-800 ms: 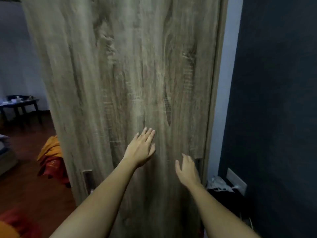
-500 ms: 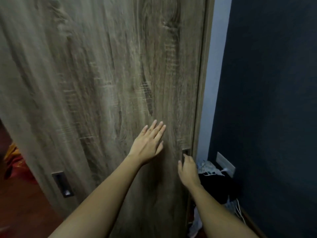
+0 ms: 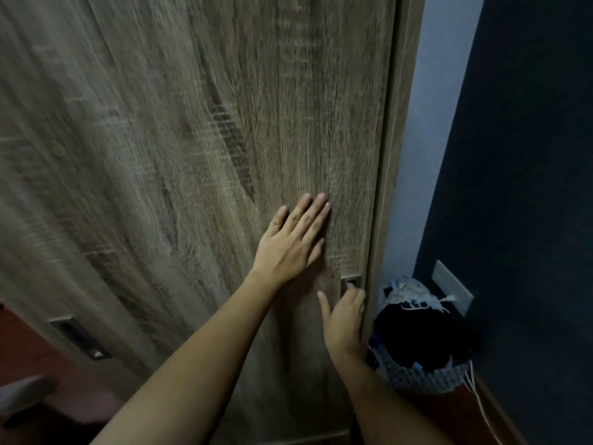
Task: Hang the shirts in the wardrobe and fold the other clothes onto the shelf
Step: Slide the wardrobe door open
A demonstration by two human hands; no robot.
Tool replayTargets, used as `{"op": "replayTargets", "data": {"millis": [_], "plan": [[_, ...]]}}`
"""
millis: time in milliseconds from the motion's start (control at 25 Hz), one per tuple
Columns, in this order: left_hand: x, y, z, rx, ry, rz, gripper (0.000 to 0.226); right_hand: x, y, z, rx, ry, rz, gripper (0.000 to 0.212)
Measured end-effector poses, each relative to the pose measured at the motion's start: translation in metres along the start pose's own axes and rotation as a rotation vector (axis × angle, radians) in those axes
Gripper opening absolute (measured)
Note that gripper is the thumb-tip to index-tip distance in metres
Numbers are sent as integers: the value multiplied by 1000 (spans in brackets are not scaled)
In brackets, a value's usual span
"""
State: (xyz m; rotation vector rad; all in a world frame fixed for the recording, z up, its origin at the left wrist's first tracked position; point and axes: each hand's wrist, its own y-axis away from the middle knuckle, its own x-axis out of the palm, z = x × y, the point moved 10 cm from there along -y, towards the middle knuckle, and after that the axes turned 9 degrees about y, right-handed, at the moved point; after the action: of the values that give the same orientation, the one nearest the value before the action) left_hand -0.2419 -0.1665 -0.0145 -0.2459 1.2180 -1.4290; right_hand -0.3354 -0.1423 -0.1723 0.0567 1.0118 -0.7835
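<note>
I see left hand (image 3: 288, 248) flat on the wardrobe door (image 3: 192, 139), fingers straight and together. Right hand (image 3: 345, 319) just below it, fingers hooked into the recessed handle (image 3: 351, 280), tips hidden inside. Door fills most of frame, blurred. Basket (image 3: 420, 380) lower right, contents too dark.

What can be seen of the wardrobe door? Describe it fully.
The wardrobe door is a flat panel of grey-brown wood grain, meeting the frame at its right edge. A recessed handle sits near that edge. The left hand lies flat on the panel; the right hand hooks fingers into the handle.
</note>
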Motion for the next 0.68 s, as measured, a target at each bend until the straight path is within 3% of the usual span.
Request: {"op": "replayTargets", "data": {"millis": [200, 680], "plan": [[1, 9, 9, 34, -24, -78, 63, 14, -3, 3, -38, -15, -71, 58], [-36, 90, 113, 2, -58, -81, 64, 61, 71, 97, -34, -164, 14, 55]]}}
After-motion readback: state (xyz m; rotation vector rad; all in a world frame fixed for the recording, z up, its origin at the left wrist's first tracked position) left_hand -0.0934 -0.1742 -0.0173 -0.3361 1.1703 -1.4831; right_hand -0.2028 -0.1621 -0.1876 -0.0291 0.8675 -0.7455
